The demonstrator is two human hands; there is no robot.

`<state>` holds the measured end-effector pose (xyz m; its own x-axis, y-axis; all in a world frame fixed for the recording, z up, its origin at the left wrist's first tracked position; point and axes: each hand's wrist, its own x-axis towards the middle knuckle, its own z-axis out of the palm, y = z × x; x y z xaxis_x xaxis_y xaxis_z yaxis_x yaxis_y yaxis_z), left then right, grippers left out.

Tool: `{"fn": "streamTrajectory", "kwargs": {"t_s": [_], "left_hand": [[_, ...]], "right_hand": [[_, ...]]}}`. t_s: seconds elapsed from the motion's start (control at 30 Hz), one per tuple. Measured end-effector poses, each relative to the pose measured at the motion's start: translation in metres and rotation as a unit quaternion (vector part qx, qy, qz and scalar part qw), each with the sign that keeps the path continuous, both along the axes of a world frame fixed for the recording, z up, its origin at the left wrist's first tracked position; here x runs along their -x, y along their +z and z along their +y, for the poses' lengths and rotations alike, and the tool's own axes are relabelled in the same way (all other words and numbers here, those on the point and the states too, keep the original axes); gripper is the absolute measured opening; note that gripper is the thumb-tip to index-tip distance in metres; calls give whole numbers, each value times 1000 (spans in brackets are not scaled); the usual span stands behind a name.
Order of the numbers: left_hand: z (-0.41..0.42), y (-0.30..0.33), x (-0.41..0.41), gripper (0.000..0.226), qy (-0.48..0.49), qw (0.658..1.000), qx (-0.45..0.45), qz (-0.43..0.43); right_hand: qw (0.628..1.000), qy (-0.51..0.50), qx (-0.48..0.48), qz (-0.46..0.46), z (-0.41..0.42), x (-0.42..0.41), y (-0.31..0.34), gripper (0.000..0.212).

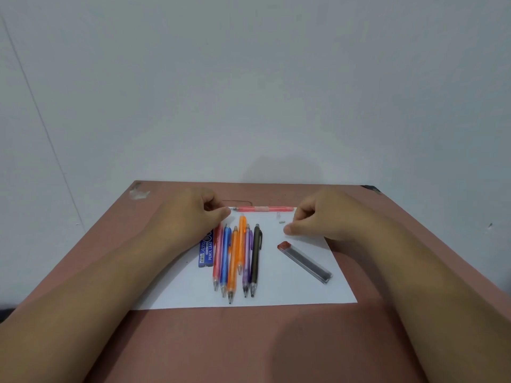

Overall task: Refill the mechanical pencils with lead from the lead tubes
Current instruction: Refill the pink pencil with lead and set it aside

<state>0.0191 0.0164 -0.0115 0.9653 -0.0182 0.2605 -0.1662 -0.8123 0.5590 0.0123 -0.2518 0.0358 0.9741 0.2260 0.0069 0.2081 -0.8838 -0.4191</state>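
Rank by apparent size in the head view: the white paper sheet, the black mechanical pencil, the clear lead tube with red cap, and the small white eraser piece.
1. White paper sheet
2. Black mechanical pencil and clear lead tube with red cap: similar length, too close to rank, though the tube looks wider
3. Small white eraser piece

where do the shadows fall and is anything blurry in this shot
Head view: soft shadows fall on the wall behind the hands and on the table near the right forearm; wide-angle lens stretches the forearms; the pencils and lead tube look slightly soft.
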Motion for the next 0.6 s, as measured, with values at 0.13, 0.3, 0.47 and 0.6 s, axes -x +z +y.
{"fn": "streamTrajectory", "kwargs": {"t_s": [0.13, 0.3, 0.47, 0.6], "left_hand": [[0, 1, 2, 25, -3, 1000, 10, -7], [-2, 4, 5, 21, -15, 1000, 22, -11], [-8, 9, 13, 17, -46, 997, 49, -24], [-18, 13, 24, 13, -93, 989, 114, -23]], "right_hand": [[996, 18, 53, 68, -1, 14, 11, 43], [991, 48, 94, 81, 2, 19, 11, 37], [995, 42, 32, 84, 1, 17, 8, 29], [995, 48, -81, 44, 4, 13, 1, 28]]}}
